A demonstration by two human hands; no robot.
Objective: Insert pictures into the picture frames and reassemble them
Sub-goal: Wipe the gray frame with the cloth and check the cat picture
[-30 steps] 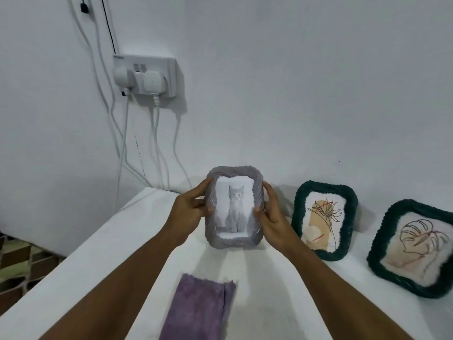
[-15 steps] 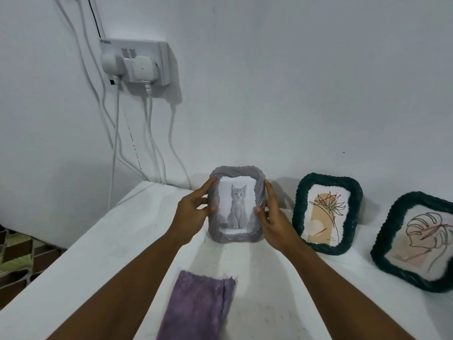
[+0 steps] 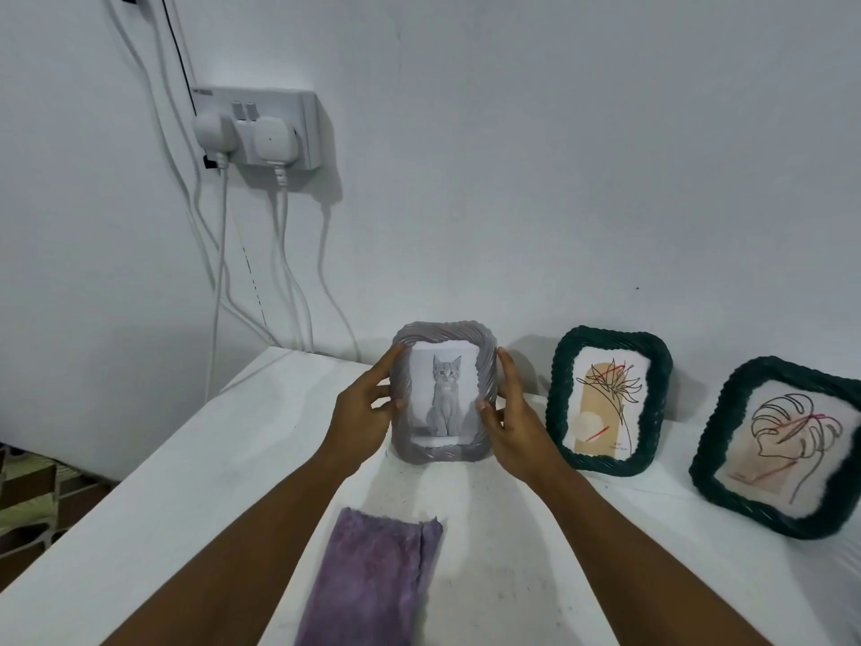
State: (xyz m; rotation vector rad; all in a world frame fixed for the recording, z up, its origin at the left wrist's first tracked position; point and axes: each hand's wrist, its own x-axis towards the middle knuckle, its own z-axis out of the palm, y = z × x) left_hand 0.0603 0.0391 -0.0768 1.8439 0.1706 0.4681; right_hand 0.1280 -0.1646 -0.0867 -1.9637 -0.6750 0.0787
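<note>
The left hand [image 3: 361, 414] grips the left edge of the grey frame [image 3: 442, 391], thumb on its front, and the right hand [image 3: 512, 419] pinches the right edge likewise. The grey frame stands upright on the white tabletop [image 3: 195, 459], near the wall, kitten picture already in. It looks light and rigid, its ribbed moulding giving purchase; the glazing is probably fragile, so the side edges suit best. Right of it stand two green frames [image 3: 610, 401] [image 3: 782, 447], the nearer just beside. In front of it lies a purple cloth [image 3: 372, 580]; up left hang a socket [image 3: 261, 128] and cables.
</note>
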